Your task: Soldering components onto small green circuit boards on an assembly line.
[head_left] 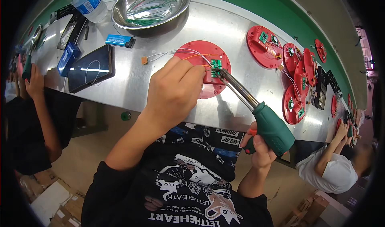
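My right hand (262,150) is wrapped round the grip of a green soldering gun (274,128). Its metal tip reaches up and left to a small green circuit board (216,68). The board sits on a round red plastic cover (200,48) lying on the metal table. My left hand (176,86) is closed over the cover's left side, its fingertips pinching a thin orange wire beside the board; the pinch itself is partly hidden. White wires run left from the cover to a small copper-coloured piece (144,60).
A steel bowl (116,16) holds green wires. A water bottle (90,6), blue box (120,41), and dark tablet (90,72) are at left. Several red covers (264,46) with boards stand at right. Other people's hands (35,82) work at both sides.
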Available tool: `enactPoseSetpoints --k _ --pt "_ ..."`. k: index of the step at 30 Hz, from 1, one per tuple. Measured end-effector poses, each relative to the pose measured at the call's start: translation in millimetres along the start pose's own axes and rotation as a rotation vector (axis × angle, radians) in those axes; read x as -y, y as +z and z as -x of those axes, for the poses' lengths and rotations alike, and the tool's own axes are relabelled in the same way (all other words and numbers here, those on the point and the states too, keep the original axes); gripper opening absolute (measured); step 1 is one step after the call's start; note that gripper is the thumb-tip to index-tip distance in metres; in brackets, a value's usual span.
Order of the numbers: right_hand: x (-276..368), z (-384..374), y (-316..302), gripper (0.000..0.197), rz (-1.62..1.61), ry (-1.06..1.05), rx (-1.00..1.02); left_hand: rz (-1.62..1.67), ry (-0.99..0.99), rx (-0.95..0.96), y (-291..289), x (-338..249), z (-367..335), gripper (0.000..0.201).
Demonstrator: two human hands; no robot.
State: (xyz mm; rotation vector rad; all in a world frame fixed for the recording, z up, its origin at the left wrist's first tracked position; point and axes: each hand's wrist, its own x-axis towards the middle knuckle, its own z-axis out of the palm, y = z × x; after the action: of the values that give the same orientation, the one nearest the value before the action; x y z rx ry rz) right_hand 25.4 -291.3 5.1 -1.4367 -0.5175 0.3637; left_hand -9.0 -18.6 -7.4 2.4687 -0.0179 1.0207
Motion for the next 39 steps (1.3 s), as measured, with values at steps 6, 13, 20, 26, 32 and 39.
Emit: enactPoseSetpoints --k 6,13,20,26,32,39 --pt "2 -5 -8 0.035 -0.008 0.023 0.055 0.000 -0.001 -0.002 -3 -2 -2 0.006" --pt "0 -2 2 0.051 0.053 -0.079 -0.167 0.019 -0.052 0.053 -5 -4 -4 0.012" --pt "-6 3 0 0.056 0.111 -0.062 -0.101 -0.009 -0.054 0.047 -6 -7 -3 0.012" --pt "-16 0 2 0.057 0.044 -0.060 -0.154 -0.026 -0.250 -0.142 -8 -11 -9 0.020" --pt "-23 2 -7 0.054 0.081 -0.042 -0.110 0.070 0.103 -0.238 -26 2 7 0.044" --pt "-42 4 -28 0.056 -0.006 -0.159 -0.147 0.120 0.054 -0.082 -19 -17 0 0.045"
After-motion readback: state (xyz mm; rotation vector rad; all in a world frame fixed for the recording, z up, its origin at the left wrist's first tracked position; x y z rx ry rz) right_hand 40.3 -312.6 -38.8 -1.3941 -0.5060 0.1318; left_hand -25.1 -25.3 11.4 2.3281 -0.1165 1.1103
